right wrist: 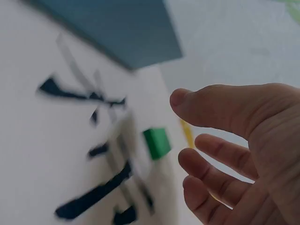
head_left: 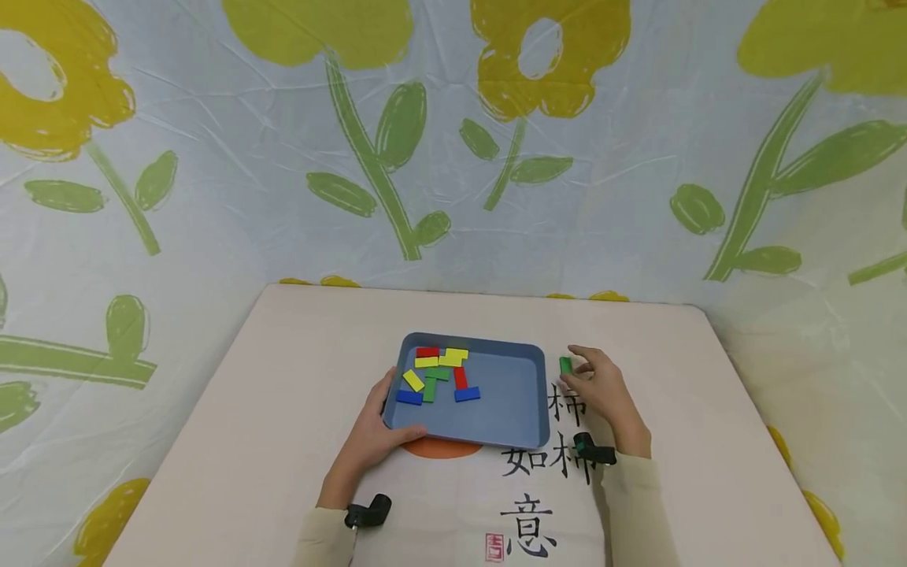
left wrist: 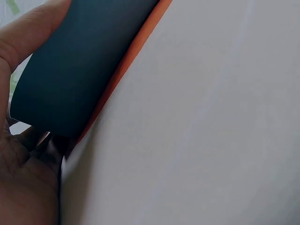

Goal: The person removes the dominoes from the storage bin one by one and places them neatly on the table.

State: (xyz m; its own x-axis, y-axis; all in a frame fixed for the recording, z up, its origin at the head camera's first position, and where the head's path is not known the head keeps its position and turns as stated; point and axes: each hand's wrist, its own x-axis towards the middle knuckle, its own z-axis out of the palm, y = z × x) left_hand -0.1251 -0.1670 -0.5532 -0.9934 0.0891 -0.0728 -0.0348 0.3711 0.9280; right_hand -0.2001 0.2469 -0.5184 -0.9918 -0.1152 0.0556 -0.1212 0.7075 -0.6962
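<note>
A blue-grey tray (head_left: pixel 505 394) holds several small red, yellow, green and blue blocks, mostly in its left half. My left hand (head_left: pixel 372 433) grips the tray at its near left corner. In the left wrist view the thumb lies along the outer wall of the tray (left wrist: pixel 70 70) and other fingers reach under it. Off the tray's right side, a single green block (head_left: pixel 565 365) sits on the cloth. My right hand (head_left: pixel 601 386) is beside it, thumb and fingers spread apart; the right wrist view shows a gap between the green block (right wrist: pixel 157 143) and the fingertips.
A white cloth (head_left: pixel 439 512) with black brush characters and an orange shape lies under the tray on the pale table (head_left: pixel 283 378). Behind the table hangs a flower-printed curtain (head_left: pixel 283 157). Each wrist wears a small black camera.
</note>
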